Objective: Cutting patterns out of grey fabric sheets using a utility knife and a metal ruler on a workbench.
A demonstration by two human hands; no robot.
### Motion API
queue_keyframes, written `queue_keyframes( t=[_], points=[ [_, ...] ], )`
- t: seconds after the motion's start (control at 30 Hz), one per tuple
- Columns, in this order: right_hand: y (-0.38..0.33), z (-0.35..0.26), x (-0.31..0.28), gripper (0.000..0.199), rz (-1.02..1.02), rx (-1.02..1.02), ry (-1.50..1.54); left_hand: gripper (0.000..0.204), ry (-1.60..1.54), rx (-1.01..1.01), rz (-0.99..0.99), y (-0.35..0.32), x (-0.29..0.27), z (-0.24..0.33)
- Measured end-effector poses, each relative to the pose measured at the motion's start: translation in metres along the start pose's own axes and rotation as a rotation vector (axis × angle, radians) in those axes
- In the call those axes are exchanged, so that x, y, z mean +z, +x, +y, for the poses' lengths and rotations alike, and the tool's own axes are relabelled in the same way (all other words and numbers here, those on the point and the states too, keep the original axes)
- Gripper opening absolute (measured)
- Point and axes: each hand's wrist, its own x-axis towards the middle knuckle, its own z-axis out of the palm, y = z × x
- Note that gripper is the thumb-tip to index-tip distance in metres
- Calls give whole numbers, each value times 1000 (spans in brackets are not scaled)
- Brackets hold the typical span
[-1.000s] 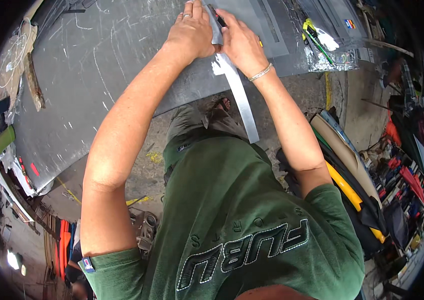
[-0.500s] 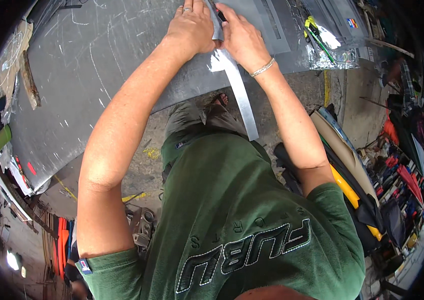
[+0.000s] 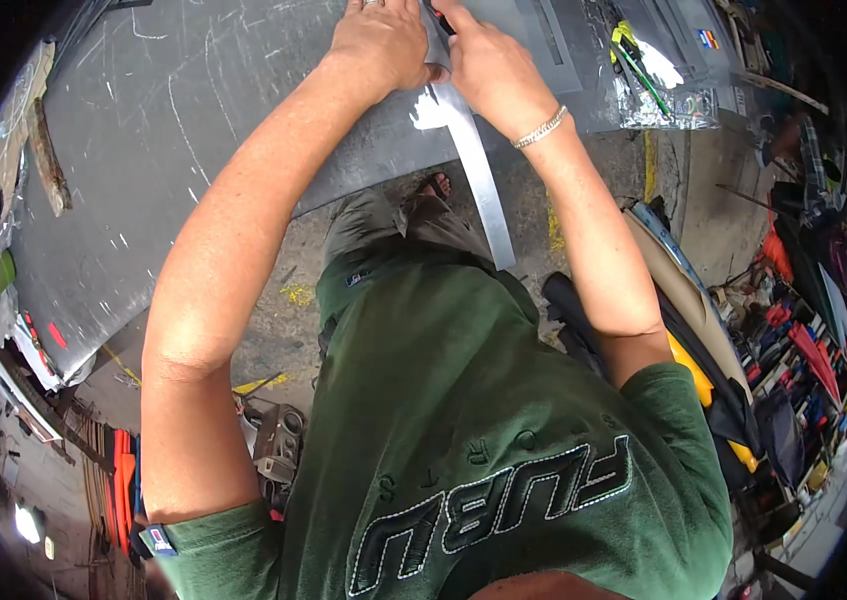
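Note:
My left hand [image 3: 376, 48] lies flat on the dark sheet-covered table at the top, fingers stretched forward and cut off by the picture's edge. Its thumb reaches toward a shiny metal strip [image 3: 484, 190], straight like a steel ruler, which runs between my hands and hangs over the table's near edge. On the strip's right side, my right hand [image 3: 497, 78] is closed around a slim black-and-red cutter knife [image 3: 440, 19]. The knife's tip is out of view. Bright glare covers part of the tabletop beside the strip.
The scratched dark tabletop [image 3: 114, 190] spreads to the left. A yellow-green tool [image 3: 626, 45] lies on clear plastic to the right. Rolled material [image 3: 689, 270] leans below on the right, beside heaps of coloured scraps [image 3: 804, 380]. A wooden stick [image 3: 47, 155] lies at the left.
The view has shifted slightly. My right wrist has swung a little to the right, with the cutter knife still in hand. My left hand stays flat on the table.

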Motion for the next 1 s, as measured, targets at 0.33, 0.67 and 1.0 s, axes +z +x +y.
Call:
queue_keyframes(
  t=[0.33, 0.67, 1.0],
  points=[
    [-51, 6, -2, 44, -15, -15, -27, 108, -32, 10, -12, -3, -5, -1],
    [-100, 7, -5, 45, -18, 34, 40, 110, -43, -16, 20, -5, -2, -1],
    [-121, 16, -8, 46, -8, 89, 53, 114, -50, 19, 55, 9, 3, 11]
  ],
)
